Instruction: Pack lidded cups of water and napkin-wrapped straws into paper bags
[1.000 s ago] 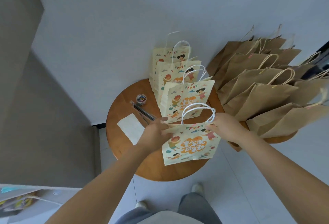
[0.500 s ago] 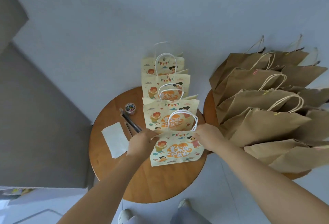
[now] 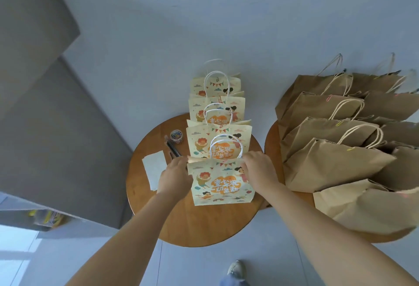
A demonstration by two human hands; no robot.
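Note:
A cream paper bag [image 3: 221, 183] printed with cartoon children and orange lettering stands at the front of a row on the round wooden table [image 3: 197, 224]. My left hand [image 3: 175, 178] grips the bag's top left corner. My right hand [image 3: 258, 170] grips its top right edge beside the white twisted handle [image 3: 225, 147]. Three more printed bags [image 3: 217, 108] stand in line behind it. A white napkin [image 3: 155, 168] lies flat left of my left hand, with dark straws [image 3: 173, 150] beside it. No cups show.
Several plain brown paper bags [image 3: 335, 163] crowd a second round table [image 3: 272, 149] on the right. A small clear jar of coloured clips [image 3: 176, 136] sits near the straws. A grey wall panel [image 3: 56, 138] stands at left. A white shoe [image 3: 235, 269] shows on the floor below.
The bag has come down from the air and now stands at the front of the row on the table. Both hands keep hold of its top edge.

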